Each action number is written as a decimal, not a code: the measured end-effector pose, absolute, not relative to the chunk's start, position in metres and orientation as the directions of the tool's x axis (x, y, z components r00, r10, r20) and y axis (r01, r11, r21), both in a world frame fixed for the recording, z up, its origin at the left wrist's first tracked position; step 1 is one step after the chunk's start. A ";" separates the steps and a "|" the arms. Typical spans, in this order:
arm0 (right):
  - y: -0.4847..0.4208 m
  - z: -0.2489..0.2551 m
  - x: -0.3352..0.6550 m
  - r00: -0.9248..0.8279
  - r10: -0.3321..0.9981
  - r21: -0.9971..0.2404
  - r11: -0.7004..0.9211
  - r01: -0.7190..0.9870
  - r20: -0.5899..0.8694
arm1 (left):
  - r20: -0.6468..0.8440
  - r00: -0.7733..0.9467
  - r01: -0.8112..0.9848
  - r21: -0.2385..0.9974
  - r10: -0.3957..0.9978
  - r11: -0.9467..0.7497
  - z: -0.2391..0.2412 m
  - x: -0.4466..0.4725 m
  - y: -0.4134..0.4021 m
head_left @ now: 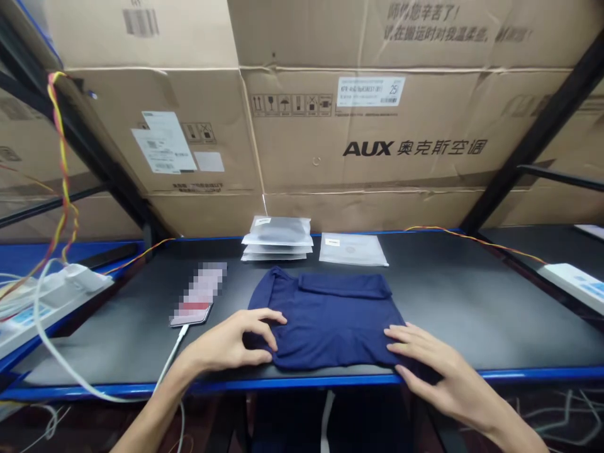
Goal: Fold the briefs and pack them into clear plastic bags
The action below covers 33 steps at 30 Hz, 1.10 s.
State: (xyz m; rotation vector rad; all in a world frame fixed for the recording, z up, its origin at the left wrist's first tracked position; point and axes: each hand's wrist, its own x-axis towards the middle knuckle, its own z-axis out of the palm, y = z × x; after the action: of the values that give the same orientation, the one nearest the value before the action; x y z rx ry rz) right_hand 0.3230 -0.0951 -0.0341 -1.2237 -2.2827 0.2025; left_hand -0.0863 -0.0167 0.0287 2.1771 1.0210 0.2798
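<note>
Fingers [260,314] spread, left hand [226,340] and right hand [443,366] touch one garment [335,324] near perhaps five pouches [279,232].

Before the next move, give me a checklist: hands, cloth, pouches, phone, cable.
1. Left hand at the navy cloth's left edge: ok.
2. Right hand at its right edge: ok.
3. Cloth free of creases: not ok, wrinkles show.
4. Pouch stack and single pouch off the cloth: ok, both lie beyond it.
5. Phone apart from the cloth: ok.
6. White cable clear of left forearm: cannot tell, partly hidden.
</note>
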 end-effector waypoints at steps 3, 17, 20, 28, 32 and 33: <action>-0.092 -0.032 0.323 -0.390 0.832 -0.435 0.542 0.719 0.394 | -0.009 0.611 0.543 0.732 0.791 -0.411 0.023 -0.084 -0.017; -0.020 0.006 0.320 -0.127 0.969 -0.550 0.225 0.804 0.212 | 0.226 0.224 0.769 0.557 0.948 -0.314 0.006 -0.053 0.006; -0.014 -0.007 0.318 -0.129 0.952 -0.460 0.250 0.852 0.277 | 0.236 0.300 0.759 0.527 0.924 -0.382 -0.001 -0.055 0.010; -0.024 -0.028 0.315 -0.099 0.888 -0.429 0.311 0.848 0.448 | 0.352 0.187 0.873 0.368 0.917 -0.320 -0.007 -0.058 0.008; -0.027 -0.022 0.317 -0.108 0.893 -0.420 0.309 0.854 0.437 | 0.297 0.024 0.930 0.344 0.954 -0.130 -0.005 -0.060 0.005; -0.028 -0.019 0.317 -0.086 0.892 -0.417 0.291 0.861 0.444 | 0.273 -0.015 0.933 0.349 0.962 -0.084 -0.004 -0.061 0.003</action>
State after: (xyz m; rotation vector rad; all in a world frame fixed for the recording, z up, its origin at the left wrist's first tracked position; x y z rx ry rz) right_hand 0.3172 -0.0278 -0.0194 -1.5628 -1.9352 0.0635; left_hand -0.0610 0.0035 -0.0042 2.1589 2.0818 0.6930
